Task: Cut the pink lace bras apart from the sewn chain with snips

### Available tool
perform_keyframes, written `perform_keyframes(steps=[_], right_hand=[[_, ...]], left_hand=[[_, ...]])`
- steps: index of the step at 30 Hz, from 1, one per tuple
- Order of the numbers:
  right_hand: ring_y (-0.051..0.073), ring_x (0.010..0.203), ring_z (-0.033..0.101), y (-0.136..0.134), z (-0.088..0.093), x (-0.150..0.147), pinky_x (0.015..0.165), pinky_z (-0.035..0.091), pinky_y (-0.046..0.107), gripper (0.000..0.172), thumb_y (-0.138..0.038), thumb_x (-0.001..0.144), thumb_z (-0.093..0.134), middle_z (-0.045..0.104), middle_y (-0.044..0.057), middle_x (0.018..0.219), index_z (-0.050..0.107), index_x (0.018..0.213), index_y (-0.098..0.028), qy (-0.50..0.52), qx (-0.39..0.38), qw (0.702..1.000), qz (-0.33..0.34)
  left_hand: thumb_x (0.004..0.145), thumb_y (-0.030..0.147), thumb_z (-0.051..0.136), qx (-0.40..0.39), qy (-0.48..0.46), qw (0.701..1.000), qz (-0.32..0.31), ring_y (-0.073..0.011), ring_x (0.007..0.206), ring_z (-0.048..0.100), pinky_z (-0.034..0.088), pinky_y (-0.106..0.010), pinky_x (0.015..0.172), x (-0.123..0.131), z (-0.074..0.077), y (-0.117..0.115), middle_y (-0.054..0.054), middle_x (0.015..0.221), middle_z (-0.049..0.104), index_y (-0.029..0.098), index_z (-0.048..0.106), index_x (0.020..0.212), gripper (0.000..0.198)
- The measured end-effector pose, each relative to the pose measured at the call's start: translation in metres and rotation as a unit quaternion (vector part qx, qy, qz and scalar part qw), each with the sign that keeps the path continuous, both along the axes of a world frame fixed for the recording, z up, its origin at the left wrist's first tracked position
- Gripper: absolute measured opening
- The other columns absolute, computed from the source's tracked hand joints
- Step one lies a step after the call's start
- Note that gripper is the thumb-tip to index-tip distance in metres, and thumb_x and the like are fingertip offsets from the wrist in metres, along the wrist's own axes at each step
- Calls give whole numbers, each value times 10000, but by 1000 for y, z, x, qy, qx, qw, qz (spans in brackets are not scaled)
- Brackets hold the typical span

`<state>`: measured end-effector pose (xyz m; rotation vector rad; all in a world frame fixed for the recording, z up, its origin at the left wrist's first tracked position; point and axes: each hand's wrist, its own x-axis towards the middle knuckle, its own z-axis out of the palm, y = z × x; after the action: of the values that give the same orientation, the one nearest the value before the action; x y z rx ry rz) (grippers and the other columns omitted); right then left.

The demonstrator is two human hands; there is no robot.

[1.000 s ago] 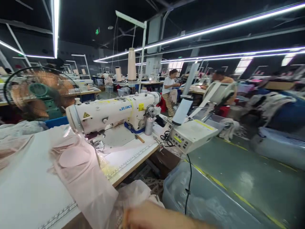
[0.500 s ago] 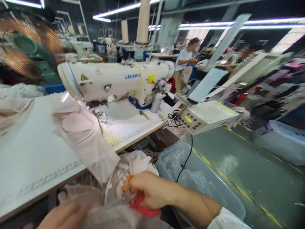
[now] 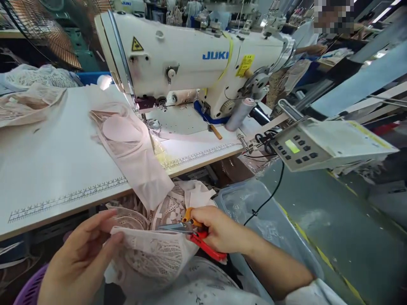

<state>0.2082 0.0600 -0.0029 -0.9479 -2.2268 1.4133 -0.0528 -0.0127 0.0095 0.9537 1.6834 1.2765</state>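
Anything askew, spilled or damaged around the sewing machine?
Nothing looks spilled or damaged. Slightly untidy: a pink cupped garment overhangs the sewing table, and a wooden-handled tool lies loose near the thread spool.

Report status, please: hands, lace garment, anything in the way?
Left hand holding lace garment by edge. Right hand gripping scissors close to garment. Pink fabric hanging over table edge, close to scissors, could interfere.

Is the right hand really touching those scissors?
Touching. The head view shows the right hand wrapped around the red-and-orange scissors, with no gap where it grips them.
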Motion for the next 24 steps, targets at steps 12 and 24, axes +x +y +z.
perform_keyframes(steps=[12, 24], right_hand=[[135, 627, 514, 18, 42, -19, 588, 443, 258, 247, -367, 703, 684, 581, 19, 765, 531, 772, -186, 89, -78, 989, -90], [96, 571, 403, 31, 40, -50, 523, 373, 220, 298, -384, 708, 705, 476, -28, 661, 494, 696, -174, 94, 8, 994, -50]], left_hand=[[833, 137, 501, 212, 190, 943, -175, -100, 613, 630, 523, -168, 564, 54, 5, 22, 51, 780, 624, 371, 379, 1307, 543], [818, 197, 494, 155, 126, 967, -157, -131, 615, 605, 509, -205, 549, 54, 4, 24, 32, 724, 579, 243, 428, 1180, 372]])
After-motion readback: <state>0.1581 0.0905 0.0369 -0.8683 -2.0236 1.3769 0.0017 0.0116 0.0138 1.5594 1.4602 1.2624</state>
